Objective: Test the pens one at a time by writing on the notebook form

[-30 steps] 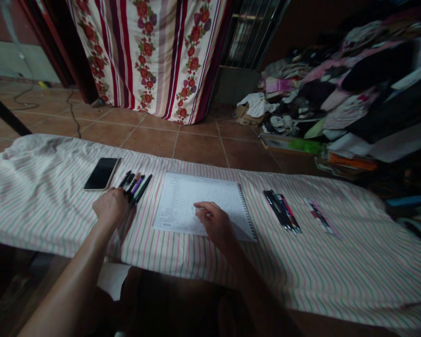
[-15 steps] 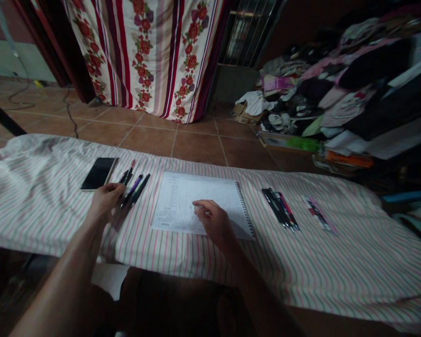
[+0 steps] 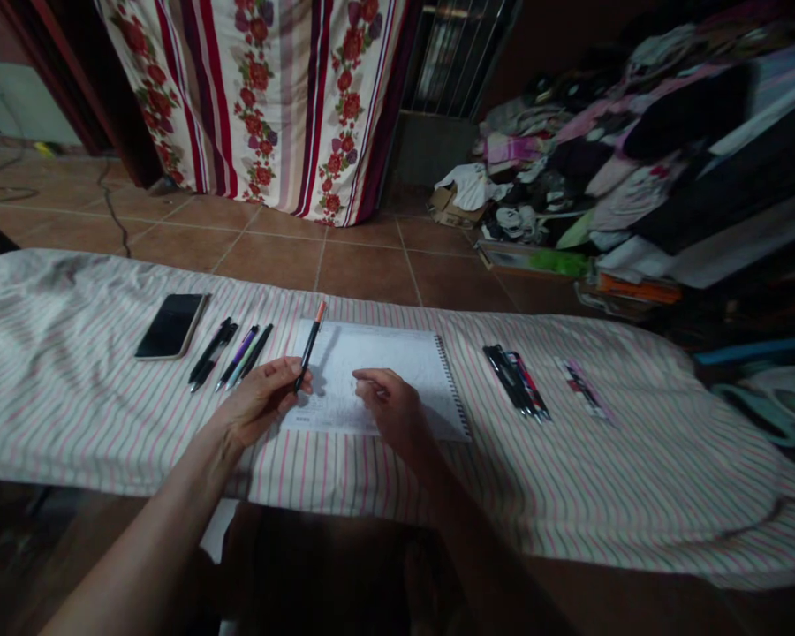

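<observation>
Pinched in my left hand (image 3: 268, 393) is a slim black pen (image 3: 313, 337) with an orange-red end. It tilts upward over the left edge of a spiral notebook (image 3: 397, 344). Loosely curled, my right hand (image 3: 394, 408) rests on the notebook page with the thumb close to the index finger; no object shows in it. The notebook lies open-faced, its wire binding on the right, with faint print on the page. Left of my left hand lie several pens, among them black pens (image 3: 210, 356) and a purple pen (image 3: 238, 353).
A dark-screened phone (image 3: 170, 327) lies at the left of the striped cloth (image 3: 384, 477). On the right are a group of dark pens (image 3: 517, 382) and some pink-and-white pens (image 3: 584, 389). Beyond stand a floral curtain (image 3: 284, 106) and heaped clothes (image 3: 609, 150).
My left hand has lifted the black pen with the orange-red end from the left group and carried it right to the notebook. My right hand stays on the page. The view has shifted slightly.
</observation>
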Action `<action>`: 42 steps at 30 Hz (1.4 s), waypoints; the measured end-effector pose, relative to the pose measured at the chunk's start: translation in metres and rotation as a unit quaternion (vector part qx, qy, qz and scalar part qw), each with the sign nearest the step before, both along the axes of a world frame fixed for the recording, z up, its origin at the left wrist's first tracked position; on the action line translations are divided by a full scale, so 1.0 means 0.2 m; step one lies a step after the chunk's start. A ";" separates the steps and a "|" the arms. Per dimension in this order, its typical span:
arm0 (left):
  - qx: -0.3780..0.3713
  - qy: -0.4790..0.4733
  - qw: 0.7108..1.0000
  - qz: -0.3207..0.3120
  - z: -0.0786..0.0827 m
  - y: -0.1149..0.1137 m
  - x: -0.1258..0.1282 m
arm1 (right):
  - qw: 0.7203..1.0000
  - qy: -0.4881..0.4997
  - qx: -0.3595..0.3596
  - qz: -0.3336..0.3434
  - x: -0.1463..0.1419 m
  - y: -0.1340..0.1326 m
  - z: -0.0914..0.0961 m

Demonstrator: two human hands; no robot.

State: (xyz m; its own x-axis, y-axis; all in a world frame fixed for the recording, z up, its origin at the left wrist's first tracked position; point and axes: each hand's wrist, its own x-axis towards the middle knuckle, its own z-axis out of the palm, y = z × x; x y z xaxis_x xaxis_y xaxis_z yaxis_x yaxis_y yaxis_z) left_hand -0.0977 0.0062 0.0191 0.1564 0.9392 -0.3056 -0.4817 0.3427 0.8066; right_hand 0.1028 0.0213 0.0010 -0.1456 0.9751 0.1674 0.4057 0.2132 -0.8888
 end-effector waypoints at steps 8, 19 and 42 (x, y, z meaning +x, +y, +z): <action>0.020 0.050 0.993 -0.104 -0.02 -0.04 0.14 | 0.983 0.149 -0.102 -0.040 0.00 0.02 0.08; 0.093 0.278 0.952 -0.086 -0.01 -0.02 0.20 | 0.956 0.233 -0.130 -0.119 0.05 0.03 0.09; 0.493 0.676 0.524 0.156 -0.07 0.02 0.41 | 0.908 0.349 -0.188 -0.138 0.05 0.01 0.11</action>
